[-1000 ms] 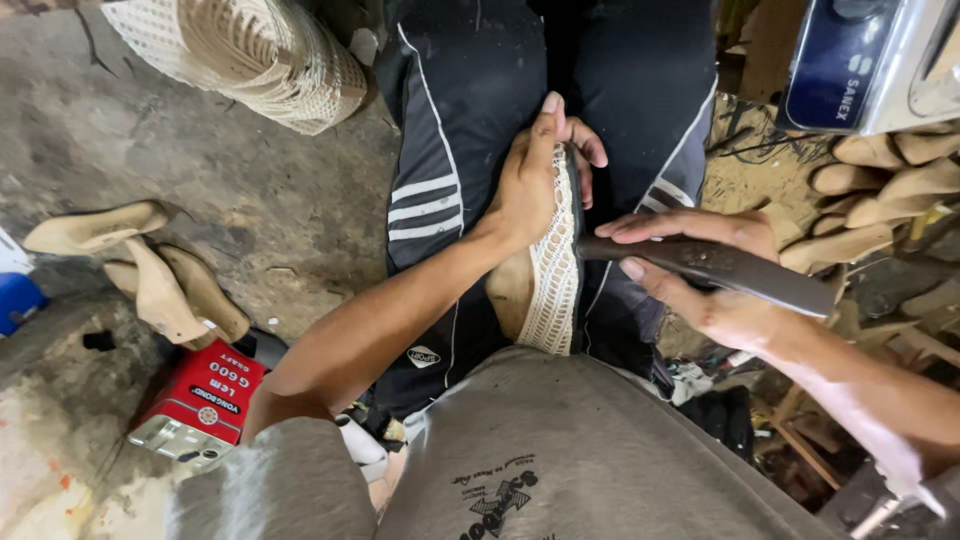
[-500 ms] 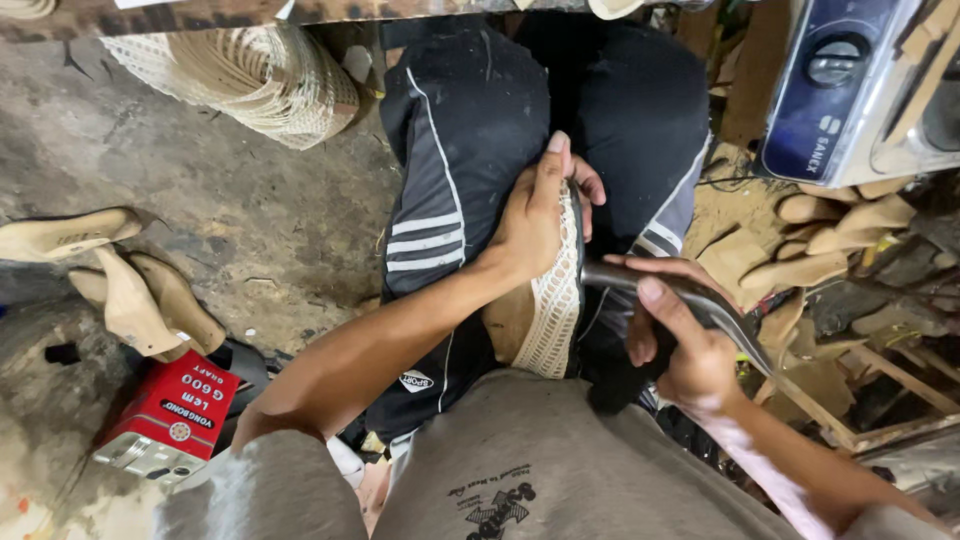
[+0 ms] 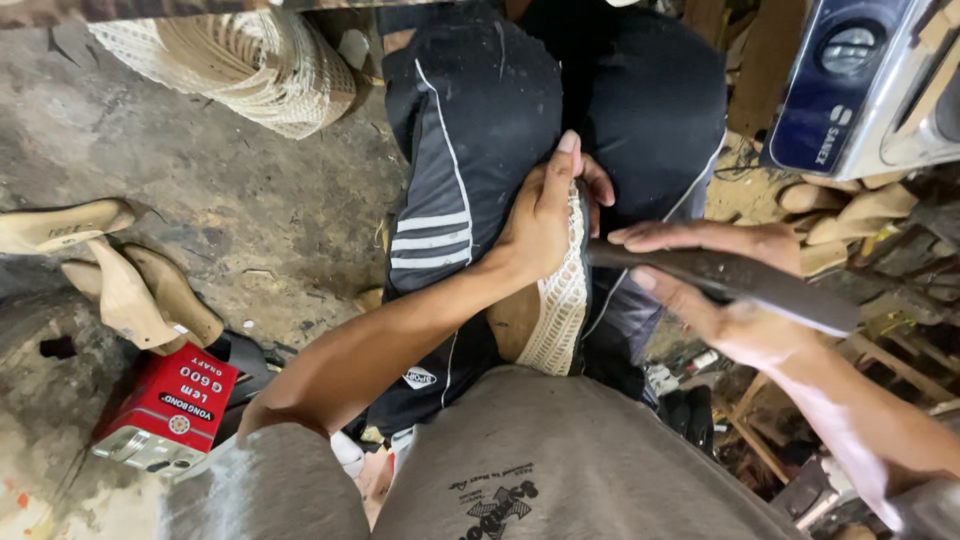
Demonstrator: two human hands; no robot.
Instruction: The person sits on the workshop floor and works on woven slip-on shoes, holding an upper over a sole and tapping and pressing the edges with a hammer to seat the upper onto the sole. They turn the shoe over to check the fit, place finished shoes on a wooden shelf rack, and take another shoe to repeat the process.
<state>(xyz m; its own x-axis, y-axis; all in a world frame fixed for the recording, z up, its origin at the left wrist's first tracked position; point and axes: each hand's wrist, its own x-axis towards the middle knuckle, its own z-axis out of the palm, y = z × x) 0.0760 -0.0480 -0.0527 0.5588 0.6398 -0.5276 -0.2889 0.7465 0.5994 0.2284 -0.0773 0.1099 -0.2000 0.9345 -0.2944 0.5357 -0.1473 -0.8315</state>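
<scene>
Concrete floor [image 3: 240,210], cluttered workshop.

Bare concrete floor [image 3: 230,200] left of the knees gives the widest open stretch, between the woven mesh roll [image 3: 240,60] at top and the wooden shoe lasts [image 3: 130,285] lower left. Red tin [image 3: 170,405] sits just below the lasts, closing that corner. Centre is blocked: left hand [image 3: 540,215] pins the woven shoe upper [image 3: 560,300] against the dark trousers [image 3: 470,150], with the right hand [image 3: 710,290] and its long dark tool [image 3: 740,280] crossing in from the right, tip touching the upper. Right side crowded: blue-and-grey machine [image 3: 860,90] above, stacked lasts [image 3: 840,215] and wooden frame pieces [image 3: 760,440] below; little room there.
</scene>
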